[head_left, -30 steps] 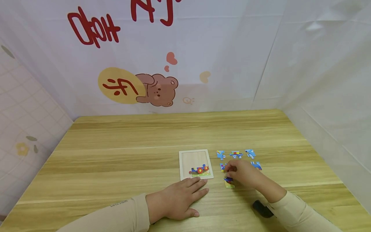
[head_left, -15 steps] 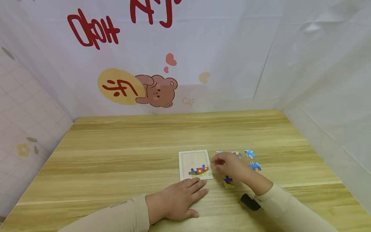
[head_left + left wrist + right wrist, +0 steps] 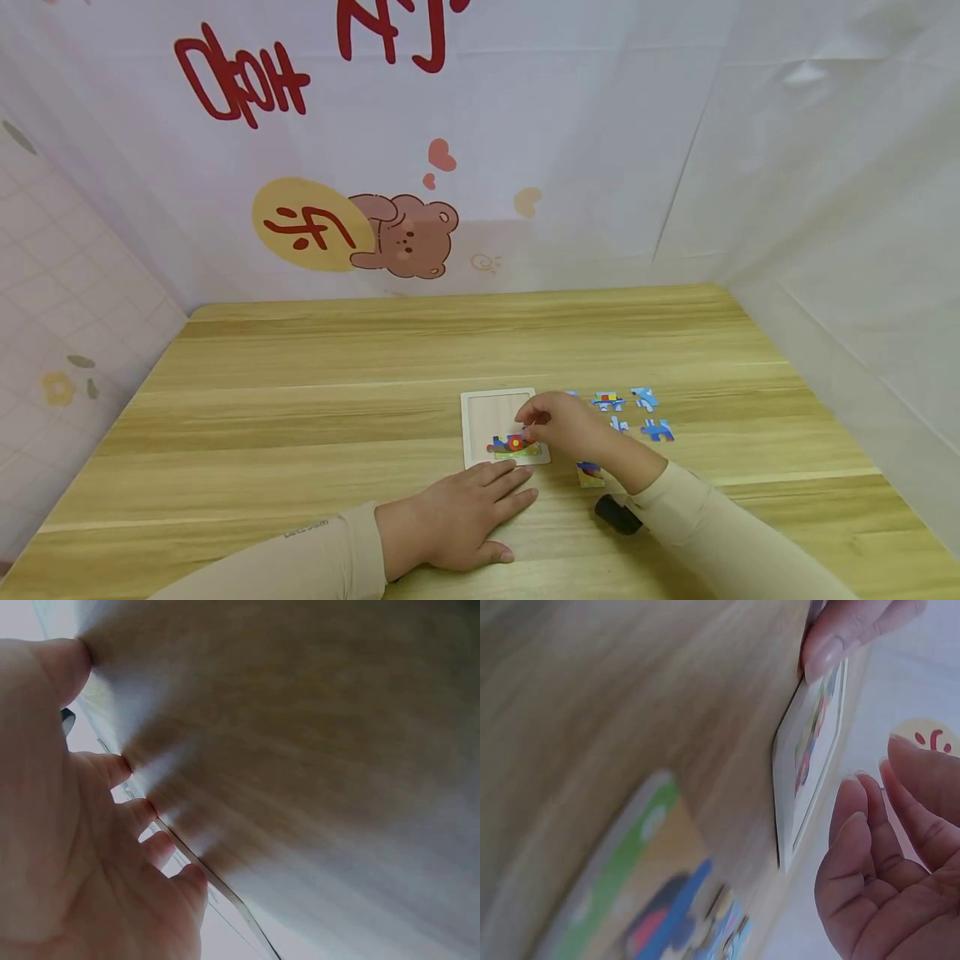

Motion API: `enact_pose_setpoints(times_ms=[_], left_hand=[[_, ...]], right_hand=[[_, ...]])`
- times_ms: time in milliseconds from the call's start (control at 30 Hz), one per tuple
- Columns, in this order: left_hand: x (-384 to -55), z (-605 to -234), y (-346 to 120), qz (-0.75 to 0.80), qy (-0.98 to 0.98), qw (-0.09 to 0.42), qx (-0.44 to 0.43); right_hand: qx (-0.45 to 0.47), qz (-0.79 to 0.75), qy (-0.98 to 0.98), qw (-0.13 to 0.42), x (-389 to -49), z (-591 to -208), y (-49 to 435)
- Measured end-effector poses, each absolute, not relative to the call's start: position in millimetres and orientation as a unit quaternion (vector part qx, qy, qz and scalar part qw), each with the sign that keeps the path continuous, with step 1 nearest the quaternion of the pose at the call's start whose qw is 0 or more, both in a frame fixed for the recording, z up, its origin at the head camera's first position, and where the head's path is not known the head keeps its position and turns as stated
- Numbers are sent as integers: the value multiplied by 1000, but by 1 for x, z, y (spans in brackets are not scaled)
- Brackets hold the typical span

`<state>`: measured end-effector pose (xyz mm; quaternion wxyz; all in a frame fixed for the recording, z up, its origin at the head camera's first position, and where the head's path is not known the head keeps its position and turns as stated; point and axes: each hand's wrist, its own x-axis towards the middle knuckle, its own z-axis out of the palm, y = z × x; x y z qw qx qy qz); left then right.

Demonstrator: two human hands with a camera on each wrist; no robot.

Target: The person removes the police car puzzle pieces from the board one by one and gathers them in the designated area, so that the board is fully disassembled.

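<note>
My left hand (image 3: 468, 515) lies flat on the table, its fingertips at the near edge of a wooden puzzle frame (image 3: 466, 433). Joined pieces with a red, blue and yellow picture (image 3: 515, 444) fill the near right part of the frame. Above the frame's right side is my right hand (image 3: 573, 429), thumb and index finger bent towards each other. In the right wrist view the right hand (image 3: 900, 862) is raised off the frame, fingers curled. No puzzle piece shows clearly between its fingertips, and the hand itself blocks part of the view.
Several loose puzzle pieces lie right of the frame, among them a blue one (image 3: 657, 431), a light blue one (image 3: 643, 398) and a green-edged one (image 3: 590, 476). The right wrist carries a black device (image 3: 618, 515). White printed cloth (image 3: 600, 142) stands behind the table.
My right hand has moved left from the loose pieces to over the frame's right side. The left hand has stayed in place.
</note>
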<state>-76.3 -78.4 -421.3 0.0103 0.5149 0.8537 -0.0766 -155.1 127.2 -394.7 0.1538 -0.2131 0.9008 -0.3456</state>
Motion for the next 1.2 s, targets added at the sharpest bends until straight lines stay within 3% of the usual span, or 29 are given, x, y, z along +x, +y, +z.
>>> enact_pose_setpoints(times_ms=[233, 1200], left_hand=[[-75, -422, -78, -86, 851, -15, 518], [-77, -425, -79, -86, 849, -11, 522]], right_hand=[[-227, -374, 880, 187, -157, -400, 116], [-243, -281, 910, 182, -157, -404, 93]])
